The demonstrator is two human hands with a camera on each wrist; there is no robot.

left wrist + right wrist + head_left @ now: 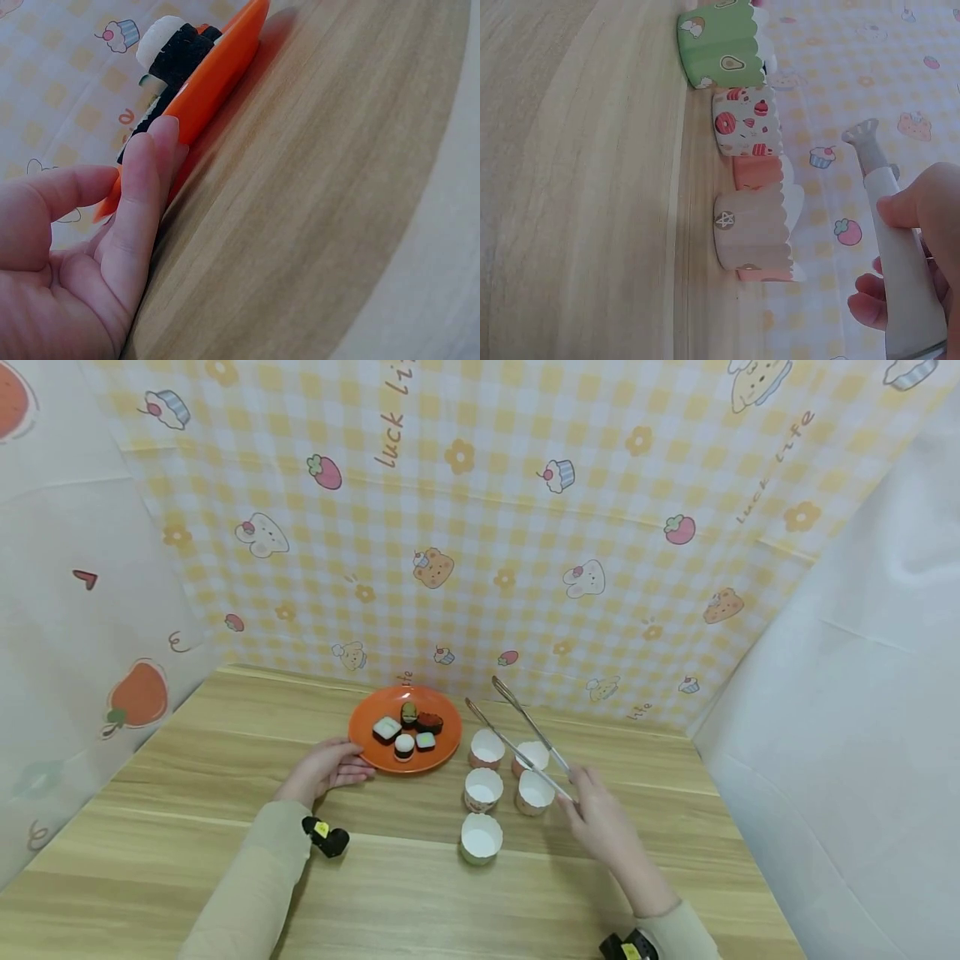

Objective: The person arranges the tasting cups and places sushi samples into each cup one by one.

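In the head view my left hand [330, 768] is at the left edge of an orange plate [444, 752]. The left wrist view shows the thumb [96, 180] at the rim and the other fingers along the underside, pinching it. On the plate are several toy-like sushi pieces, including a white-topped one [404, 745], a red-topped one [429, 722] and a white square one [387, 728]. My right hand [600, 817] grips metal tongs [557, 758], their two arms spread apart and pointing up-left over the paper cups. Nothing is between the tong tips.
Several paper baking cups stand in two columns right of the plate, among them a green one [481, 839], a patterned one [483, 791] and a beige one [535, 795]. A yellow checked cloth [495, 527] hangs behind the wooden table [390, 902]; white cloths hang at both sides.
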